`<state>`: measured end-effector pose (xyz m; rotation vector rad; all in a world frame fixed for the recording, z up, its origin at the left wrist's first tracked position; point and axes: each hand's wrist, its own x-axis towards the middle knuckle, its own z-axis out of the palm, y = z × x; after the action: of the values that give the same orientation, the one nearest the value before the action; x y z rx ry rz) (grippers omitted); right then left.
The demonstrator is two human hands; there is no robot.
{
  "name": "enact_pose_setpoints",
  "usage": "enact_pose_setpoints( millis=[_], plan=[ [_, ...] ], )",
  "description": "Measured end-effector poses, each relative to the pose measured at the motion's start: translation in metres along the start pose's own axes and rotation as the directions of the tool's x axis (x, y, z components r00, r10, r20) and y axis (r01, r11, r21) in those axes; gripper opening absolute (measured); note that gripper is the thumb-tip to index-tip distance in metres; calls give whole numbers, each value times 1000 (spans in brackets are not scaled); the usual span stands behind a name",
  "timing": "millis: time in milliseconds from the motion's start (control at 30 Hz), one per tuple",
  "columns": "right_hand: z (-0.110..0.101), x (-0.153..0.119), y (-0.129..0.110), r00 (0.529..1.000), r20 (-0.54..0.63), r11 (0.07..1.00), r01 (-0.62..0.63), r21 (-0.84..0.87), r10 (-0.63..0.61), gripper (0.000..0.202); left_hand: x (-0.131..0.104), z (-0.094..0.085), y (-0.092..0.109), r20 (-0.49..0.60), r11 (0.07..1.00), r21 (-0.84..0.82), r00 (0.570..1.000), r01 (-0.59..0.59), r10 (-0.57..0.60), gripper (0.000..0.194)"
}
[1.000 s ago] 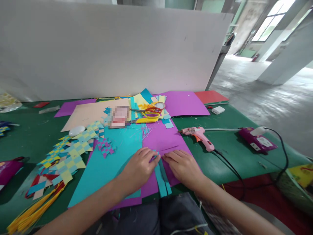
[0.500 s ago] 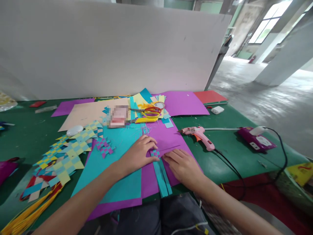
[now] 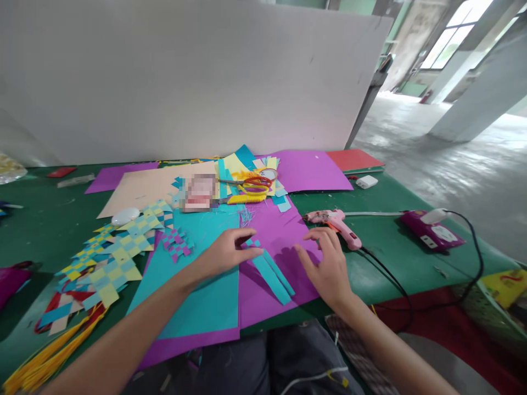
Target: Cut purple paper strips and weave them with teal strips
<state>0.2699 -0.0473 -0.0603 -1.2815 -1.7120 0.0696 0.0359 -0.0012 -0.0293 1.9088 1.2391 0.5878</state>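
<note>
My left hand (image 3: 233,251) pinches the upper end of a small woven paper piece (image 3: 272,271), where purple and teal checks run into long teal strips. The strips slant down to the right over a purple sheet (image 3: 269,302). Off to the right, my right hand (image 3: 327,260) is raised with its fingers apart and nothing between them. A teal sheet (image 3: 197,312) lies under my left forearm, with a finished-looking purple and teal woven piece (image 3: 177,244) on it. The pink glue gun (image 3: 340,225) rests just beyond my right hand.
Scissors (image 3: 257,184), a yellow-handled cutter (image 3: 247,199) and paper scraps lie at the back. Yellow and teal woven pieces (image 3: 123,247) with yellow tassels (image 3: 57,356) are on the left. A purple power box (image 3: 432,233) with a black cable stands right. A white panel (image 3: 185,82) rises behind.
My right hand has let go of the paper, moved right and opened. The woven piece has shifted left with my left hand, and its strips now slant more.
</note>
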Motion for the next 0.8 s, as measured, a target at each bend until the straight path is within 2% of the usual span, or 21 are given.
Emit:
enact_pose_setpoints(
  millis=[100,200,333,400,467,600,733,800],
  plan=[
    [0,1,2,981,70,974,-191,125,183,32,-1,-3,-3,2,998,-43,999,39,-39,52],
    [0,3,0,924,250,888,-356,292,288,31,-3,-2,0,74,998,-50,997,34,-30,53],
    [-1,9,-8,798,516,659,-572,489,310,26,-7,2,12,186,999,-35,982,14,-7,54],
    [-2,11,-12,753,590,550,-637,541,291,21,-8,3,20,213,999,-30,977,22,-15,48],
    [-3,12,-14,738,605,502,-660,558,297,23,-8,3,26,242,999,-48,970,4,7,37],
    [-4,10,-10,722,603,481,-684,548,340,29,-7,3,26,249,995,-97,968,-15,39,39],
    [-3,7,-3,687,580,402,-727,557,438,31,-7,2,16,207,991,-121,978,53,-27,33],
    [-4,7,-1,699,549,385,-713,587,457,30,-7,1,12,180,985,-135,980,106,-81,33]
  ],
)
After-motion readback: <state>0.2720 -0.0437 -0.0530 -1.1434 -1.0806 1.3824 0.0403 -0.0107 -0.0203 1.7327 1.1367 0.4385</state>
